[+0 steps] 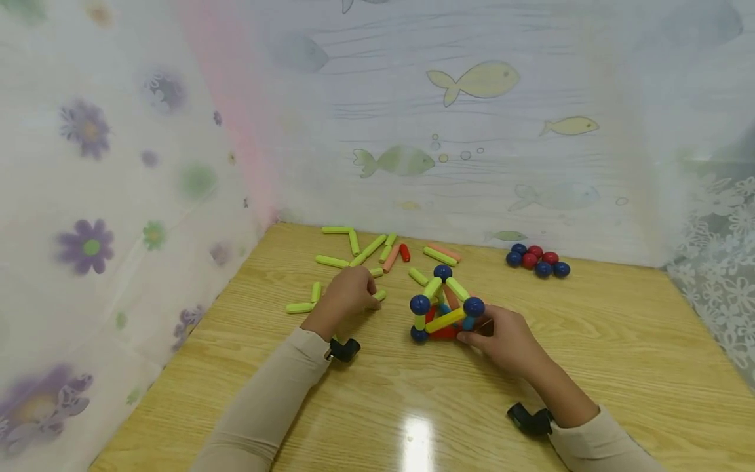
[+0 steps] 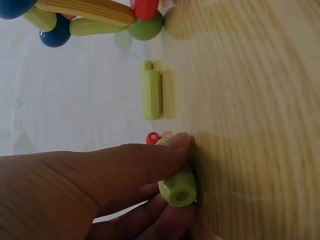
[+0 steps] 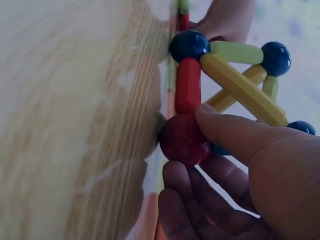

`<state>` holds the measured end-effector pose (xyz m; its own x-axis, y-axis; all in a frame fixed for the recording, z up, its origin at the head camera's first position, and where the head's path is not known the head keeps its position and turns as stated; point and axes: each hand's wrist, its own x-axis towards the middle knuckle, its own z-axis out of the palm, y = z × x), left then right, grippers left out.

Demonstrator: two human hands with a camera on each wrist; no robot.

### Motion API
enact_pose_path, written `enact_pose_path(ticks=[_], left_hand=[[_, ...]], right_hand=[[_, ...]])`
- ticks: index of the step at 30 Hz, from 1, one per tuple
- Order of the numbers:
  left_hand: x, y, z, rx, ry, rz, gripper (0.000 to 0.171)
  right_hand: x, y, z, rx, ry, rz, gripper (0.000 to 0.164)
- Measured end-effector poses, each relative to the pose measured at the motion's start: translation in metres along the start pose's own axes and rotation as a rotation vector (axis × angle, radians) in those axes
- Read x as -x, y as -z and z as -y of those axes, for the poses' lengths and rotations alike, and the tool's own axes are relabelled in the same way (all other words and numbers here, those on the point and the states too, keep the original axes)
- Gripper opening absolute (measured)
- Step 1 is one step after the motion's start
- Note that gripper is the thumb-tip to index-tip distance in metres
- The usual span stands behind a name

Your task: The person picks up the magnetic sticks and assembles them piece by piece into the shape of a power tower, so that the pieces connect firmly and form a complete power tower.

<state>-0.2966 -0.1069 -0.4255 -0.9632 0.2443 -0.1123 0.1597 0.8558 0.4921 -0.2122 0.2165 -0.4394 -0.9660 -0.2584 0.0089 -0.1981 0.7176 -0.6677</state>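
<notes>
My left hand [image 1: 348, 293] is at the left of the table, thumb and fingers pinching a yellow-green magnetic rod [image 2: 178, 190] close over the wood. To its right stands a frame built of magnetic rods and balls, with blue balls [image 1: 419, 304] at its corners and a yellow rod [image 1: 445, 320] slanting across the front. My right hand [image 1: 510, 341] grips the frame's lower right corner. In the right wrist view its thumb and fingers pinch a dark red ball [image 3: 184, 141], joined to a red rod [image 3: 188, 86]. That ball is hidden behind the hand in the head view.
Several loose yellow-green rods [image 1: 331, 261] lie around and beyond my left hand, with a short red rod [image 1: 404, 252] among them. A cluster of blue and red balls [image 1: 529, 261] sits at the back right. Patterned curtains [image 1: 377, 118] border the table's back and left.
</notes>
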Motion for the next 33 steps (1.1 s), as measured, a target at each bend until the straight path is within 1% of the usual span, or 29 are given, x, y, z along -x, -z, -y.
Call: enact_pose_path(ticks=[2,3,5,6,7,9,11,13,14,16,20,22,25,29,33], left_hand=[[0.001,0.000,-0.002,0.004,-0.004,-0.031,0.016],[0.002,0.001,-0.004,0.023,-0.015,-0.058,0.017],[0.006,0.004,-0.012,0.100,-0.056,-0.120,0.022],[0.009,0.006,-0.017,0.144,-0.092,-0.157,0.025],[0.012,0.009,-0.024,0.194,-0.138,-0.192,0.026],[0.019,0.012,-0.039,0.276,-0.258,-0.248,0.027],[0.028,0.015,-0.055,0.307,-0.379,-0.280,0.027],[0.036,0.014,-0.069,0.306,-0.479,-0.288,0.026],[0.040,0.013,-0.075,0.295,-0.516,-0.284,0.025],[0.046,0.010,-0.084,0.243,-0.554,-0.267,0.025],[0.050,0.001,-0.090,0.100,-0.562,-0.241,0.026],[0.051,-0.001,-0.091,0.030,-0.570,-0.243,0.026],[0.051,-0.006,-0.092,-0.025,-0.606,-0.266,0.024],[0.048,-0.013,-0.094,-0.084,-0.654,-0.320,0.023],[0.047,-0.018,-0.095,-0.142,-0.653,-0.365,0.023]], right_hand=[[0.000,0.000,0.001,-0.006,0.000,0.003,0.026],[0.000,-0.001,0.001,-0.008,0.000,0.004,0.026],[-0.001,-0.001,0.001,-0.014,0.000,0.009,0.026],[-0.001,-0.002,0.001,-0.014,-0.002,0.010,0.026],[-0.001,-0.002,0.001,-0.013,-0.003,0.010,0.026],[-0.001,-0.002,0.001,-0.013,-0.004,0.009,0.026],[-0.001,-0.003,0.000,-0.014,-0.002,0.004,0.026],[-0.002,-0.003,0.000,-0.010,0.001,0.000,0.025],[-0.002,-0.003,0.000,-0.009,0.004,-0.003,0.025],[-0.002,-0.004,-0.001,-0.003,0.011,-0.009,0.023],[-0.001,-0.004,-0.001,0.002,0.024,-0.015,0.019],[-0.001,-0.004,-0.002,-0.001,0.029,-0.015,0.020],[-0.001,-0.005,-0.003,-0.002,0.039,-0.017,0.021],[-0.001,-0.006,-0.005,0.002,0.049,-0.023,0.022],[-0.001,-0.005,-0.005,-0.001,0.052,-0.021,0.023]])
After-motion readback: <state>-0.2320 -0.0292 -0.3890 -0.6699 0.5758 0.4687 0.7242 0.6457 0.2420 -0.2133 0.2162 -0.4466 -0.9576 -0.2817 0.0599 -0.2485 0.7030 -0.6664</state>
